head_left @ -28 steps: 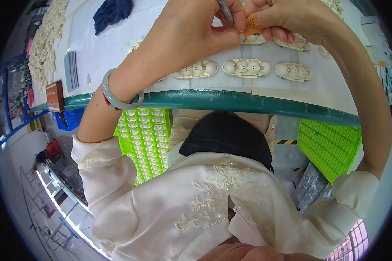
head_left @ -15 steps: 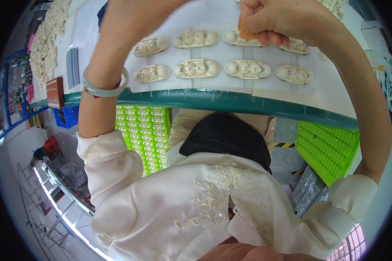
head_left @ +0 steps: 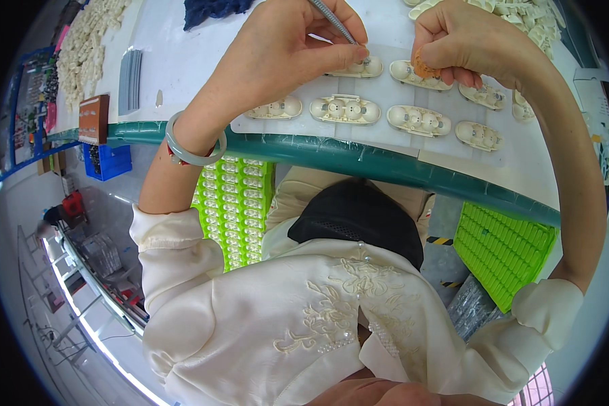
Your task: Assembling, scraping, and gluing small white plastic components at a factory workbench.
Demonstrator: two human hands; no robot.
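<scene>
My left hand (head_left: 291,44) is closed around a thin grey ribbed rod (head_left: 335,21), its thumb and fingertips just over a cream oval housing (head_left: 367,67) in the far row. Pinched in my right hand (head_left: 463,35) is a small orange, rough-looking piece (head_left: 424,64), held against another cream housing (head_left: 407,73) of that row. In the near row, cream housings with round domes lie side by side, among them one (head_left: 345,109) below my left hand and one (head_left: 419,120) below my right. All rest on a pale mat (head_left: 284,130).
A dark green edge (head_left: 358,160) runs along the table front. Cream parts are heaped at far left (head_left: 81,64) and far right (head_left: 528,20). Grey strips (head_left: 130,81), a brown block (head_left: 93,120) and a dark blue cloth (head_left: 213,10) lie leftward. Green trays (head_left: 504,250) stand below.
My left hand has come down over the far row, showing the grey rod. My right hand, still pinching the orange piece, stays at the same far-row housing. The whole view has shifted.
</scene>
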